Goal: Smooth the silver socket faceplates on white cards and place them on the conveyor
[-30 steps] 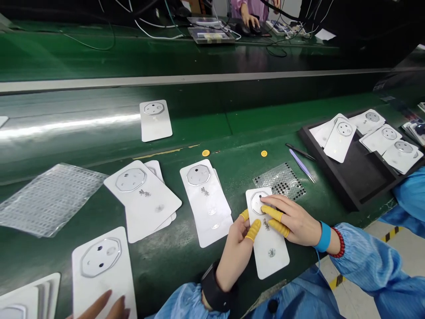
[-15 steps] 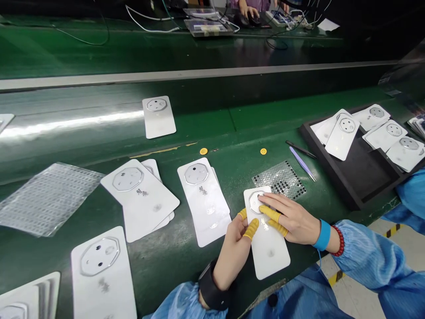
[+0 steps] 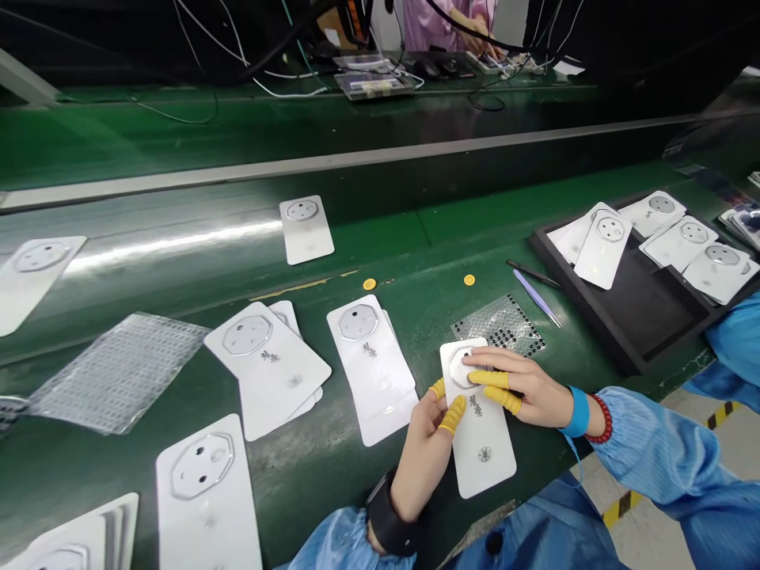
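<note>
A white phone back cover with an octagonal camera ring lies tilted in front of me. My left hand grips its left edge between thumb and fingers, which wear yellow finger cots. My right hand reaches in from the right, fingers outstretched, its fingertips touching the camera ring and partly hiding it. Two of its digits wear yellow cots. Whether anything small sits under these fingertips is hidden. Just beyond the cover is a clear sheet bearing small black dots.
White covers, such as a pair and a stack, lie leftward beside bubble sheeting. Purple tweezers rest by a black tray holding several covers. One cover lies farther back. A co-worker in pink stands opposite.
The camera view has shifted, bringing more of a cover into sight at the far left. Both hands stay on the same cover, the right fingertips still at its ring.
</note>
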`<state>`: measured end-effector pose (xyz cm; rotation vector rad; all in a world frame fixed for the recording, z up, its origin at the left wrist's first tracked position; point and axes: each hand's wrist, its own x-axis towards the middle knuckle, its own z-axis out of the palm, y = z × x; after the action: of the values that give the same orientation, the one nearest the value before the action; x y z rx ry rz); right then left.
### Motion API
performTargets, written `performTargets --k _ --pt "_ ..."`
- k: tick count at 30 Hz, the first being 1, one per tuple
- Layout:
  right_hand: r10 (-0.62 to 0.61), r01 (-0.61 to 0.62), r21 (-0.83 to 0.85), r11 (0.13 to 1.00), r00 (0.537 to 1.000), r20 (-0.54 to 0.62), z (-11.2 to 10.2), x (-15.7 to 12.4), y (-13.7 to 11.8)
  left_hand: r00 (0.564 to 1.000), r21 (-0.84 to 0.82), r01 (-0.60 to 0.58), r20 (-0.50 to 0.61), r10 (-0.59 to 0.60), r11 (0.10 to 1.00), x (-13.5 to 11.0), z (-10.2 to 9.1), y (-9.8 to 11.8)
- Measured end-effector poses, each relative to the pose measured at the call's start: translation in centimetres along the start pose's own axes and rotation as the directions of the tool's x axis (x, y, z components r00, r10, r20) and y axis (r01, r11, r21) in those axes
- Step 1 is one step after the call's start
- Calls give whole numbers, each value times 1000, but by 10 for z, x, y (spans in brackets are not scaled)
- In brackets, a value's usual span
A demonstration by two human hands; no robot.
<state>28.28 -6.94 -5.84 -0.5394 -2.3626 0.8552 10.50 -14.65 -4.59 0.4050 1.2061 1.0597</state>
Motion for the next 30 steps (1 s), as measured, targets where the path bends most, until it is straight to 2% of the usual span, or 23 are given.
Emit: performTargets --k 5,11,13,15,17,19,20,25,30 --pt "117 -85 236 968 985 -124 -4 7 -4 1000 -14 12 21 -11 1000 -4 3 5" --pt "147 -77 282 956 961 -234 -2 12 -21 999 -59 35 40 -33 998 -12 2 5" --pt "199 -120 291 949 946 -257 -4 12 -22 999 -59 32 25 -30 998 -13 1 5" --pt "276 -197 266 944 911 -307 -9 11 -18 999 -61 39 12 -38 997 -13 0 7" --pt "342 -280 206 938 847 -407 -18 11 -8 999 -65 41 -20 -43 997 -12 -2 8" --pt "360 -344 128 930 786 -502 -27 12 6 997 -64 35 -63 -39 997 -11 -4 9" --pt "354 -372 74 925 778 -520 -30 13 12 996 -60 33 -78 -38 998 -10 -5 9" --pt "307 -400 -155 903 855 -418 -35 18 37 995 -49 33 -95 -38 998 -10 -8 9" --pt "297 -397 -187 898 864 -406 -36 13 32 992 -29 -11 -124 7 1000 -8 -11 10"
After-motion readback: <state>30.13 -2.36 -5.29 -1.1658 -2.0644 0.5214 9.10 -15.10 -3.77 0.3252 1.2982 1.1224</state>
